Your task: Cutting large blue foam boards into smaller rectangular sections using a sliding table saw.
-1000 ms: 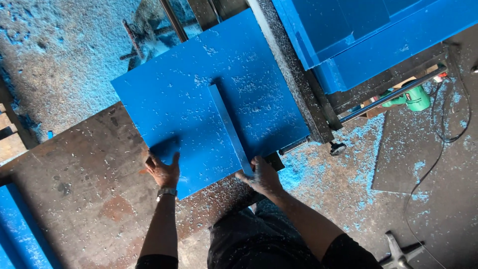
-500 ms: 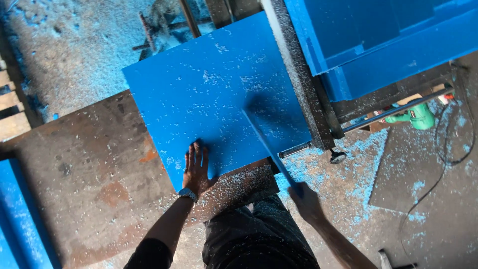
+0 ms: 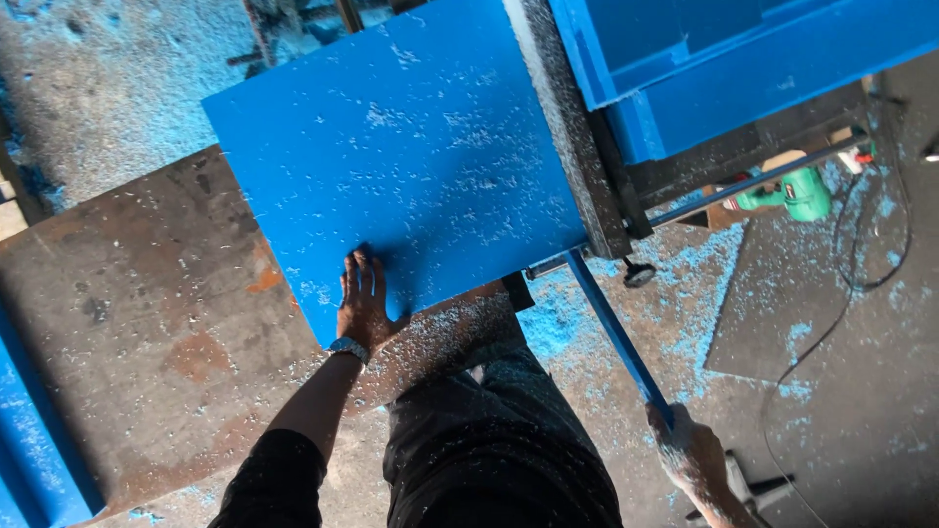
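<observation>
A large blue panel (image 3: 411,166), dusted with pale shavings, lies on a rusty metal table (image 3: 147,332). My left hand (image 3: 364,305) presses flat on the panel's near edge, fingers spread; a watch is on the wrist. My right hand (image 3: 690,455) is down at the lower right, off the table, closed around the end of a long narrow blue strip (image 3: 611,332). The strip slants up from that hand toward the panel's right corner.
A dark metal rail (image 3: 567,127) runs along the panel's right side, with more blue panels (image 3: 743,59) beyond it. A green power tool (image 3: 797,196) and a black cable (image 3: 831,323) lie on the shaving-strewn floor. A blue piece (image 3: 29,450) stands at the left edge.
The narrow blue strip has come off the top of the panel and swung down to the right with my right hand. My left hand went from the panel's edge to flat on its surface.
</observation>
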